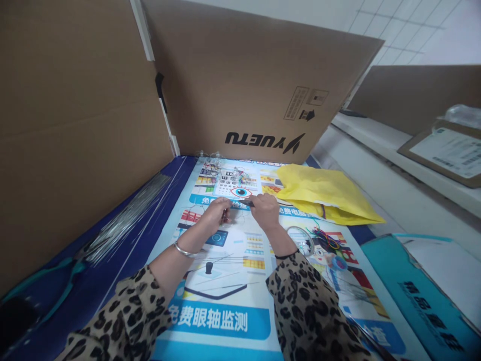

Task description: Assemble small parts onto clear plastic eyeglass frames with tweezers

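Note:
My left hand (218, 213) is closed in a pinch above the printed sheet (259, 301); what lies between its fingers is too small to make out. To its right, my right hand (265, 208) grips a small dark object with a narrow tip (247, 202), which points toward my left hand. A gap separates the two hands. Beyond them lies a tangle of thin wire pieces (242, 176). Near my right wrist are a clear round dish (300, 240) and a bunch of coloured cords (326, 238).
Tall cardboard panels (240, 80) stand at the back and left. On the left lie a bundle of straight wires (128, 220) and teal-handled pliers (71, 273). A yellow bag (323, 190) and a teal box (413, 286) lie to the right.

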### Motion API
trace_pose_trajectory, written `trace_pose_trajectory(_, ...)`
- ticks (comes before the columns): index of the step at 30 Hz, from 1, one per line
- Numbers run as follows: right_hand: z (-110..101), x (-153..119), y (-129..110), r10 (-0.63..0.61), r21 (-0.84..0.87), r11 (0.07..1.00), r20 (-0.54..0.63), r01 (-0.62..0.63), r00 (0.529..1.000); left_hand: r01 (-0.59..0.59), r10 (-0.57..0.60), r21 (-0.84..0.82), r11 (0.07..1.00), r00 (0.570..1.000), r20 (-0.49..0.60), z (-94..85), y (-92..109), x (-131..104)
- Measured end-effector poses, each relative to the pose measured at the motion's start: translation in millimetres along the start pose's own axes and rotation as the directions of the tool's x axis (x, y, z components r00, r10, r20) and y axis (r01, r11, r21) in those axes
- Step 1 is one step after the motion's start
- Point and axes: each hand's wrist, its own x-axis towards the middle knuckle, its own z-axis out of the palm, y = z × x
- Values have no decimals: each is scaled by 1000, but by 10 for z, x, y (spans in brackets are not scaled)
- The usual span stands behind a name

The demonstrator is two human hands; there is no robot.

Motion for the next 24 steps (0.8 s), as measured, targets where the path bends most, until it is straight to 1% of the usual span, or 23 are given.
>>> trace_pose_trajectory(4,21,-5,4,6,7,1000,-6,-6,1000,3,-4,50,999,1000,18,10,19,-8)
trace_pose_trajectory(10,38,-9,14,20,15,1000,-28,-20,999,-5,2,75,997,999,36,8,7,1)
trace_pose_trajectory(20,34,-13,5,22,16,1000,2,-22,1000,-74,69,110,991,996,50,6,-11,12)
trace_pose_trajectory(24,49,-20,8,30,23,999,26,-30,999,-101,91,144,984,993,74,-9,-20,19)
